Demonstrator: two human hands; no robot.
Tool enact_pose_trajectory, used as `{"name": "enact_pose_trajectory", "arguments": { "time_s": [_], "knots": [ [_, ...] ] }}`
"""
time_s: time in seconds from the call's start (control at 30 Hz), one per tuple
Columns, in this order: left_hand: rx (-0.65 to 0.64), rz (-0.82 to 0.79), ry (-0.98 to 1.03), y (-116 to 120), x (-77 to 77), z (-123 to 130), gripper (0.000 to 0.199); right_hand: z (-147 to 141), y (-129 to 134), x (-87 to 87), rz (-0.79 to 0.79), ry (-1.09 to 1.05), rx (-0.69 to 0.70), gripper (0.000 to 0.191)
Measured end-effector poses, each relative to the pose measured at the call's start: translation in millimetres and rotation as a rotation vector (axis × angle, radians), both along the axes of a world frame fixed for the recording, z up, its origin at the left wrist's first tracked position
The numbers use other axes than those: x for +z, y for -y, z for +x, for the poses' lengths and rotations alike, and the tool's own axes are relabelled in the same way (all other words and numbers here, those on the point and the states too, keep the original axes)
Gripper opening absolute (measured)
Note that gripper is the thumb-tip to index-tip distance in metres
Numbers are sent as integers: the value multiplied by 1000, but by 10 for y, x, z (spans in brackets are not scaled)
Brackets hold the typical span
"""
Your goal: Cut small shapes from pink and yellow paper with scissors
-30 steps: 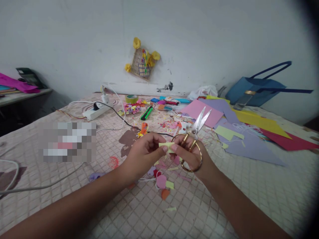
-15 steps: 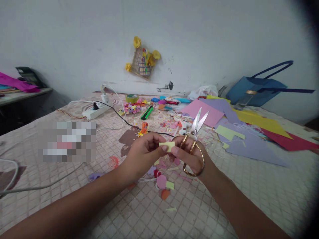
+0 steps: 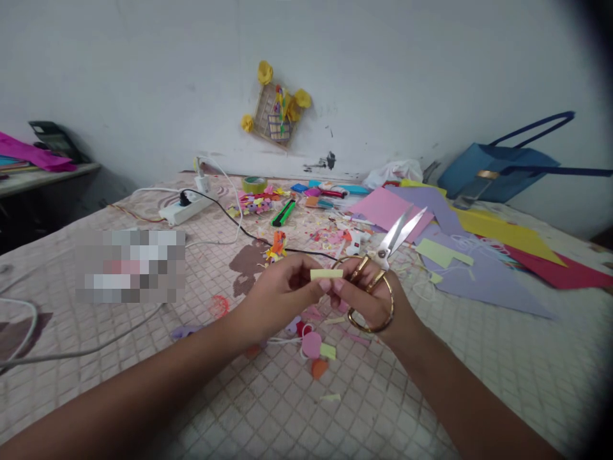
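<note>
Between the fingertips of both hands is a small pale yellow-green paper strip [image 3: 326,274]. My left hand [image 3: 287,291] pinches its left part. My right hand [image 3: 371,294] pinches the right part, thumb tip close to the left thumb. Gold-handled scissors [image 3: 383,255] hang on the right hand's fingers, blades parted and pointing up to the right. Below the hands lie a pink paper circle [image 3: 311,345], an orange paper piece [image 3: 318,368] and small green scraps on the quilted cloth.
Coloured paper sheets [image 3: 483,275] lie at the right, near a blue bag [image 3: 498,169]. A green cutter [image 3: 284,213], tape roll [image 3: 254,184] and scraps lie beyond the hands. A power strip [image 3: 189,207] with cables stands at the left.
The paper strip now looks narrower and sits above the thumb tips. The scissors have tilted further to the right, still on my right hand.
</note>
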State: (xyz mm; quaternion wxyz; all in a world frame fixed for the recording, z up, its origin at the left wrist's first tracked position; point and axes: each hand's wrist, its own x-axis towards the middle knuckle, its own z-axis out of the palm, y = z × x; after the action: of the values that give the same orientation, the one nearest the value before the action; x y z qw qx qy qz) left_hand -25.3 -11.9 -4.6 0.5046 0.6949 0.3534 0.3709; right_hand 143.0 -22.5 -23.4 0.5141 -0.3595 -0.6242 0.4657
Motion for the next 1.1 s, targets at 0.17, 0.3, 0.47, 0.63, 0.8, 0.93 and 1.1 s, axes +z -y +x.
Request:
{"name": "enact_pose_trajectory", "arguments": {
  "time_s": [0.17, 0.3, 0.47, 0.63, 0.8, 0.93, 1.1],
  "knots": [
    [-124, 231, -346, -1, 61, -35, 34, 30, -19, -11, -68, 24, 30, 11],
    [-117, 323, -356, -5, 92, -46, 36, 39, -15, -16, -124, 169, 111, 16],
    [-181, 275, -342, -39, 76, -52, 33, 33, 5, -68, -70, 233, 95, 23],
    [-233, 194, -292, -60, 80, -61, 32, 37, 6, -44, -69, 220, 132, 20],
    [-372, 183, -512, -114, 162, -162, 24, 103, 70, 111, -143, 401, 117, 29],
    [-644, 56, -719, -131, 211, -243, 22, 141, 114, 217, -135, 329, -21, 36],
    [-649, 157, -726, -90, 214, -225, 18, 87, 68, 174, -266, 415, 111, 25]
  ]
}}
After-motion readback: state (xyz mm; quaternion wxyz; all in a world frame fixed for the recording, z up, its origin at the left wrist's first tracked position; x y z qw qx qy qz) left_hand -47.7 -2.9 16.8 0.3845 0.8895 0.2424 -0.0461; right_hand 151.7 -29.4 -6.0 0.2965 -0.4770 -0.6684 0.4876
